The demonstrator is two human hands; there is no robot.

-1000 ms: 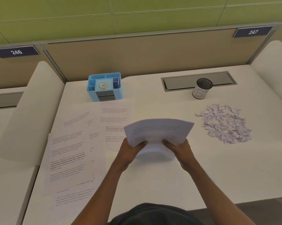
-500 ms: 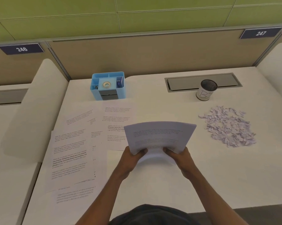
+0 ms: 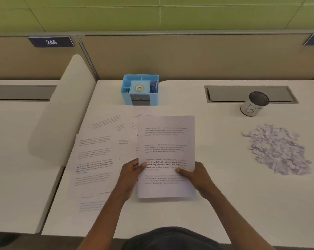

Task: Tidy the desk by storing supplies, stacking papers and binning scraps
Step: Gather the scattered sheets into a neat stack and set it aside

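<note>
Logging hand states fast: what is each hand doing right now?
Left hand: closed on the left edge of the paper stack.
Right hand: closed on the right edge of the same stack.

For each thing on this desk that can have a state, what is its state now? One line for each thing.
Held papers: gripped at both side edges, text facing up.
Left hand: shut on the papers.
Right hand: shut on the papers.
Loose sheets: spread flat, overlapping, not stacked.
Paper scraps: piled on the desk, not binned.
Cup: upright, open.
Blue organizer: upright, holding a tape roll.
</note>
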